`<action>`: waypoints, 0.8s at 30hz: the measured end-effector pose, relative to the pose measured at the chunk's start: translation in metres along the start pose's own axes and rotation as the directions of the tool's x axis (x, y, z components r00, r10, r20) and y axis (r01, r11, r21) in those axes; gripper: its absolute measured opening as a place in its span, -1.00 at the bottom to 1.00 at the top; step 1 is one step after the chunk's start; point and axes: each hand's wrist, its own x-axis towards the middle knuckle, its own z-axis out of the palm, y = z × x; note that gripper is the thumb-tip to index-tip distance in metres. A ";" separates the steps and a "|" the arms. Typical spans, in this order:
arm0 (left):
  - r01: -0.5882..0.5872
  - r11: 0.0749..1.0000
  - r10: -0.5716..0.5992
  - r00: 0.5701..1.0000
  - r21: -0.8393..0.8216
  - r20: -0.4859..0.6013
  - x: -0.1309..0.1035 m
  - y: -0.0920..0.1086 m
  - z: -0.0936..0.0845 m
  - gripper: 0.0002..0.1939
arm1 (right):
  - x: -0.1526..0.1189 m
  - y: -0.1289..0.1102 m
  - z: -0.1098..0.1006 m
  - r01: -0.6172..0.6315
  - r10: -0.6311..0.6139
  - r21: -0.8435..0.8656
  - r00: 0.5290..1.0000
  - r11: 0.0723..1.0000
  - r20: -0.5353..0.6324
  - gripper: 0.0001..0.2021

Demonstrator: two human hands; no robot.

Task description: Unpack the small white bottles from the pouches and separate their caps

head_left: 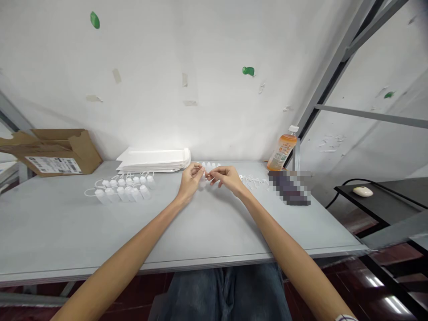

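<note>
No writing is showing clearly enough to read. The white shipping label on the cardboard box is carrying barcodes and small print, too blurred to make out. The label on the orange drink bottle is likewise staying illegible.

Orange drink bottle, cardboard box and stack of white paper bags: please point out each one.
orange drink bottle [282, 154], head view, on its label.
cardboard box [53, 154], head view, on its front side.
stack of white paper bags [155, 159], head view, on the top bag.

Bare forearms, blue denim trousers, a white band at the right wrist.
</note>
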 end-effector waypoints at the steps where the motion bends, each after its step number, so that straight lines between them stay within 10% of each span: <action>1: 0.029 0.999 -0.029 1.000 -0.035 0.003 0.000 -0.001 0.001 -0.73 | 0.001 0.000 -0.001 0.010 -0.009 0.013 0.999 1.000 -0.041 -0.75; 17: -0.060 0.956 0.033 0.995 0.287 0.098 -0.006 -0.026 0.006 -0.83 | 0.005 0.015 -0.003 0.172 -0.194 -0.275 0.979 0.946 -0.056 -0.83; 24: -0.151 0.890 0.110 0.987 0.429 0.119 -0.009 -0.025 0.007 -0.74 | 0.004 0.019 -0.002 0.206 -0.266 -0.644 0.964 0.736 0.004 -0.83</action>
